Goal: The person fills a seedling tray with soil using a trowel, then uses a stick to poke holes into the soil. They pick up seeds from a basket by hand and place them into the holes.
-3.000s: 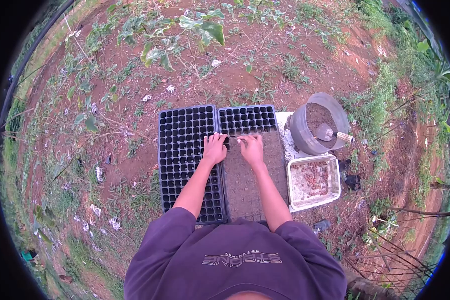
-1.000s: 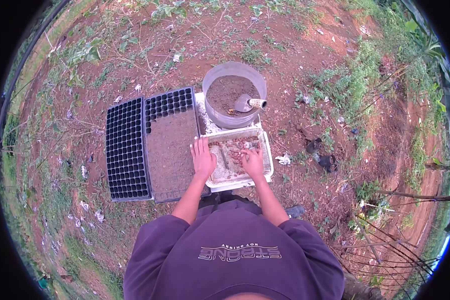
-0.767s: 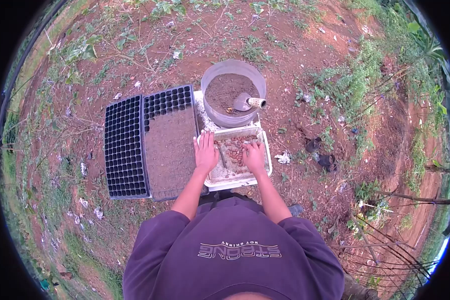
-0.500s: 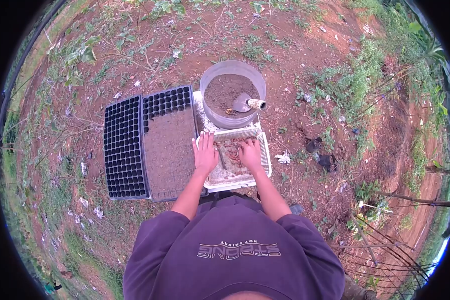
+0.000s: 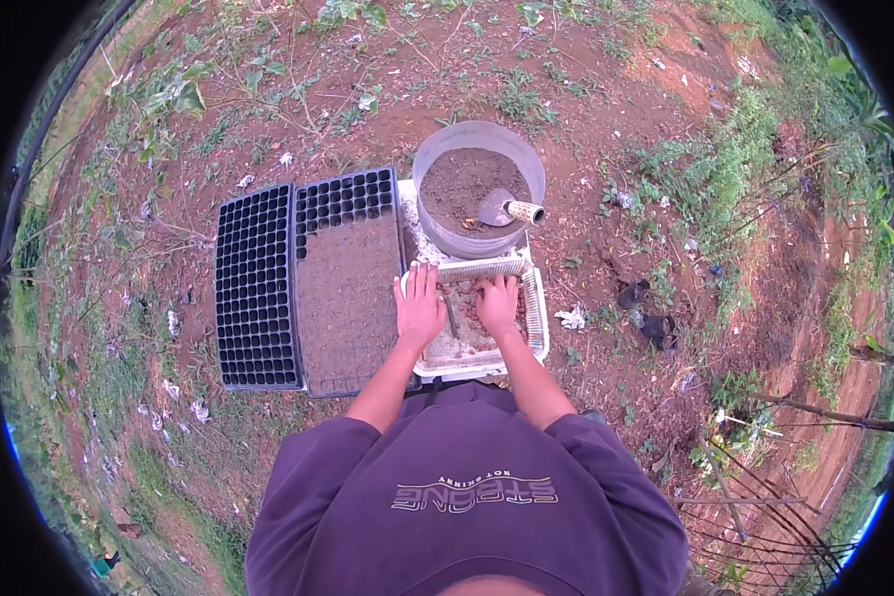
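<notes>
My left hand [image 5: 422,310] lies flat, fingers stretched out, over the left rim of a white plastic tray [image 5: 539,323]. Inside that tray my right hand [image 5: 499,304] dips down with bent fingers among reddish-brown bits [image 5: 464,294]; its fingertips are partly hidden, and what they pinch cannot be made out. A thin dark stick [image 5: 453,318] lies in the tray between the two hands. Left of my left hand is a black seedling tray [image 5: 346,328], most of its cells covered with soil and its far rows unfilled.
A second black seedling tray [image 5: 256,288] with unfilled cells lies at the far left. Beyond the white tray stands a round tub [image 5: 534,174] of soil, a trowel [image 5: 497,207] resting in it. Dark shoes [image 5: 656,328] lie on the ground to the right, and thin sticks [image 5: 765,497] at lower right.
The view has shifted slightly, so the trays and tub appear a little further right. My right hand's fingers look more bent among the bits; my left hand keeps its place on the rim.
</notes>
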Demonstrator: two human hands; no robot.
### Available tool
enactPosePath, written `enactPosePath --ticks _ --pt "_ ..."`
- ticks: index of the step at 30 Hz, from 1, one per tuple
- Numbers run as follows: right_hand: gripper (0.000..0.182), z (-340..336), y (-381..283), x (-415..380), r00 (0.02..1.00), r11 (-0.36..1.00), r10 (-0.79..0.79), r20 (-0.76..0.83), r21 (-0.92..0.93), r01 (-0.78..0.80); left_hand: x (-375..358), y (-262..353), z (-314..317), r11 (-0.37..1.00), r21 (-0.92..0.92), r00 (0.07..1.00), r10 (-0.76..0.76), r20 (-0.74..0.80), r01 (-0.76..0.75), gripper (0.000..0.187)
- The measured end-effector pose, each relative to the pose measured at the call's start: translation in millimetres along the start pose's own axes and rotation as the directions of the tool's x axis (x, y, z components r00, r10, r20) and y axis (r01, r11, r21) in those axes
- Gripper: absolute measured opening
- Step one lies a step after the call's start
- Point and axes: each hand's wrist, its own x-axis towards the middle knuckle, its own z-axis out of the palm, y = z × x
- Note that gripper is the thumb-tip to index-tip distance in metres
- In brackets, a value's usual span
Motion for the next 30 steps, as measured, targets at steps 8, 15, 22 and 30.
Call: enactPosePath --ticks 8,15,22,30 --pt "0.018 -2.8 -2.7 -6.2 0.99 0.968 0.028 -0.135 0.251 0.007 -1.3 -0.9 -0.2 1.0 -0.026 0.999 0.004 -0.032 -0.005 0.071" --pt "0.015 -13.1 -12.4 -12.2 0.979 0.918 -0.002 -0.203 0.387 0.082 1.0 -5.9 -0.2 0.989 -0.145 0.999 -0.001 -0.046 -0.006 0.069" --pt "0.013 -21.0 -29.8 -12.3 0.98 0.861 -0.076 -0.186 0.483 0.158 -9.6 -15.2 9.1 0.947 -0.317 0.971 -0.123 -0.206 0.052 0.066" --pt "0.012 -16.5 -53.6 -20.4 0.983 0.805 0.05 -0.175 0.59 0.063 -37.7 -33.5 -4.2 0.952 -0.296 0.993 -0.099 -0.057 0.078 0.061"
